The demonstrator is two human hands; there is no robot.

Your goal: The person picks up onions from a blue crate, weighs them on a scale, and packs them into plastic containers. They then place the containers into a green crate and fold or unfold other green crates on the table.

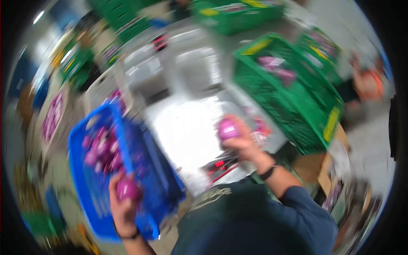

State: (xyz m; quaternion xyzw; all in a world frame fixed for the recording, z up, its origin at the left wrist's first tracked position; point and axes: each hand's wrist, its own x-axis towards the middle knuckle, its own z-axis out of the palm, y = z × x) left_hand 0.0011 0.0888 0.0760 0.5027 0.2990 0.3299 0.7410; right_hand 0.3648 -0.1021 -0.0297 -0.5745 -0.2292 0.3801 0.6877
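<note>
My left hand (122, 214) grips a red onion (128, 189) over the near part of a blue crate (76, 187). More red onions (102, 148) lie in that crate, toward its far end. In my right hand (245, 144) is another red onion (228, 128), held above the right side of a shiny metal surface (182, 131). A scale display (219, 163) with red digits, seemingly zeros, sits at the near edge of this surface, just below my right hand. Motion blurs the whole view.
To the right stands a large green crate (280, 100) with purplish packs (278, 70) inside. Further green crates (238, 17) are at the back. A second red display (160, 42) shows beyond the metal surface. Another person's arm (369, 83) is at far right.
</note>
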